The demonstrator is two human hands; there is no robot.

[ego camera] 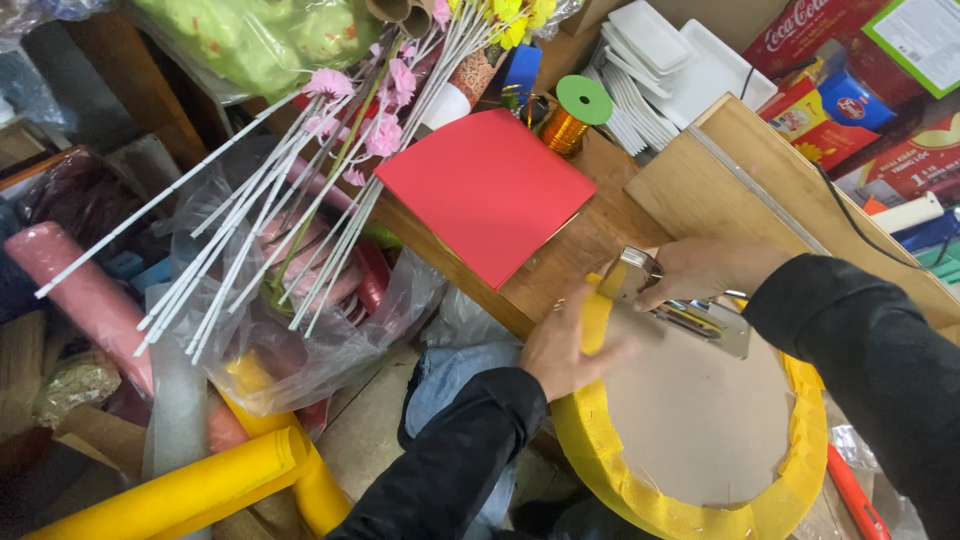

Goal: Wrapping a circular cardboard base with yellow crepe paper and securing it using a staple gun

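My left hand (568, 345) presses the yellow paper border (585, 440) down on the rim of a round brown cardboard disc (690, 410) that lies on the wooden table (560, 262). My right hand (705, 268) grips a metal staple gun (668, 300), its nose set on the yellow border at the disc's far left edge, just beside my left fingers. Both sleeves are black. The yellow border runs around most of the disc's rim.
A red paper sheet (490, 190) lies on the table beyond the disc. A gold ribbon spool with a green cap (575, 112) and a stack of white foam trays (660, 70) stand behind. White-stemmed artificial flowers (290, 200), yellow rolls (200, 490) and pink rolls fill the left. A wooden board (740, 180) sits right.
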